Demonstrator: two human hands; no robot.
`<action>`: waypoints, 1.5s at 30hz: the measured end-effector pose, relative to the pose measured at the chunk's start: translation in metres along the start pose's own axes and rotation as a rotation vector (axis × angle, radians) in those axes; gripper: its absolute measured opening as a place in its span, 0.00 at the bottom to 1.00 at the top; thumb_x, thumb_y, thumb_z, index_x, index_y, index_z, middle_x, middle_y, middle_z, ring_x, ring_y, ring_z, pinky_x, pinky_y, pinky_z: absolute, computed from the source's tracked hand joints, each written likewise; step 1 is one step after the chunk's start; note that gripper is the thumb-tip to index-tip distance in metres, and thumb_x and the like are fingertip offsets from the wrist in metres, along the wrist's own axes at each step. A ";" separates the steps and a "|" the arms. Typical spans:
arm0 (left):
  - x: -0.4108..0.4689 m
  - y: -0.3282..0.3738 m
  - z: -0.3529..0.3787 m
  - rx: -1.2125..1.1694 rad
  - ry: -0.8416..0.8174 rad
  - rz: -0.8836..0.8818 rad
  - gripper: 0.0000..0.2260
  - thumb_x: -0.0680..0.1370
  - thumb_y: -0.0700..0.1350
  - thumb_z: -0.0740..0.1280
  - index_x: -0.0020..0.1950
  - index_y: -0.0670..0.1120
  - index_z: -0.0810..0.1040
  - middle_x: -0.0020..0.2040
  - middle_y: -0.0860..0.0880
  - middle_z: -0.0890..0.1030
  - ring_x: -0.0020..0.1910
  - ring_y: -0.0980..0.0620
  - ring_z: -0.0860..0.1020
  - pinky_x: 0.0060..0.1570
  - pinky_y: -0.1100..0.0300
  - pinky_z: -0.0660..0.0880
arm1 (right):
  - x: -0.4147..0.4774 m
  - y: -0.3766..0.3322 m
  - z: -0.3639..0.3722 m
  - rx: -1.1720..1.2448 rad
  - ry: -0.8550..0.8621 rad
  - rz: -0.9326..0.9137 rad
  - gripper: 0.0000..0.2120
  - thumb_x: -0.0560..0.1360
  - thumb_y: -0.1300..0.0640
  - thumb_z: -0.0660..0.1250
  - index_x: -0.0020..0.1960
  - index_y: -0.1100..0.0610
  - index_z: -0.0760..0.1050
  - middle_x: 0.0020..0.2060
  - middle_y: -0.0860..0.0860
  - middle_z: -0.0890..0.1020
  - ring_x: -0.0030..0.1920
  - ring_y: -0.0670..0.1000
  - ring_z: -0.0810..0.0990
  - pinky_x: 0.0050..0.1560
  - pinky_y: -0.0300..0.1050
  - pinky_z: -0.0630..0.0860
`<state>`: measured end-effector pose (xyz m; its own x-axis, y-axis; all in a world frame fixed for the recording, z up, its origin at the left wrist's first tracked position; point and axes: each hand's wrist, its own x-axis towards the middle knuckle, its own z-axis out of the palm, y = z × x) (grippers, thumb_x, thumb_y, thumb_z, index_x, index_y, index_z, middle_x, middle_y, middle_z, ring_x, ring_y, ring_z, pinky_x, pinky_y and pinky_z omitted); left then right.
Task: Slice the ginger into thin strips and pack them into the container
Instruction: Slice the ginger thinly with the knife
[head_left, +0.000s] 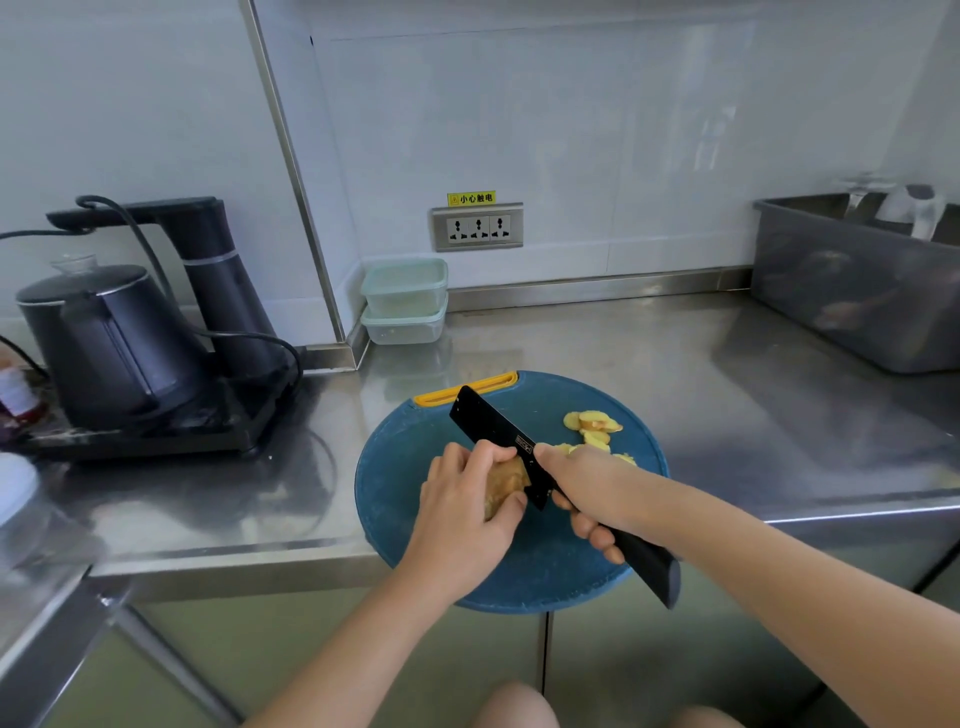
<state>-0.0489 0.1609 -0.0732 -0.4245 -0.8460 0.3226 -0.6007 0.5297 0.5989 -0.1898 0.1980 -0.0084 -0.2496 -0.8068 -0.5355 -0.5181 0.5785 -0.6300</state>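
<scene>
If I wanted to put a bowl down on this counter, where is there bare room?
Bare steel counter lies behind the cutting board, between the stacked containers and the grey bin, and also between the board and the kettle stand. The board itself is crowded: left hand holding the ginger, right hand gripping the knife, slices beside them.

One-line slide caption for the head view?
Left hand steadies the ginger on a blue cutting board while the right hand slices it with a black knife; cut slices lie beside.
</scene>
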 end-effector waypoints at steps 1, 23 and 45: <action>0.000 0.000 0.000 0.001 0.002 -0.001 0.15 0.77 0.50 0.64 0.63 0.56 0.68 0.51 0.55 0.67 0.55 0.53 0.66 0.58 0.55 0.66 | 0.000 -0.001 0.000 -0.007 -0.004 -0.002 0.25 0.81 0.40 0.48 0.40 0.59 0.65 0.24 0.54 0.68 0.22 0.52 0.65 0.25 0.41 0.65; 0.000 -0.005 0.003 0.027 0.096 -0.014 0.13 0.78 0.52 0.62 0.63 0.58 0.68 0.56 0.57 0.69 0.56 0.55 0.66 0.59 0.56 0.65 | 0.018 -0.023 0.012 -0.095 0.045 -0.068 0.28 0.82 0.40 0.45 0.43 0.63 0.69 0.22 0.55 0.71 0.20 0.53 0.69 0.28 0.43 0.71; 0.001 -0.001 0.004 0.058 0.090 -0.038 0.15 0.79 0.54 0.61 0.65 0.57 0.65 0.59 0.58 0.68 0.58 0.57 0.66 0.61 0.57 0.66 | 0.011 0.023 -0.047 -0.103 -0.011 -0.347 0.27 0.78 0.47 0.63 0.73 0.54 0.59 0.23 0.51 0.74 0.18 0.47 0.68 0.22 0.39 0.69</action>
<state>-0.0509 0.1600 -0.0763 -0.3394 -0.8662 0.3667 -0.6543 0.4975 0.5696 -0.2428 0.1966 -0.0030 -0.0361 -0.9513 -0.3062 -0.6503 0.2550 -0.7156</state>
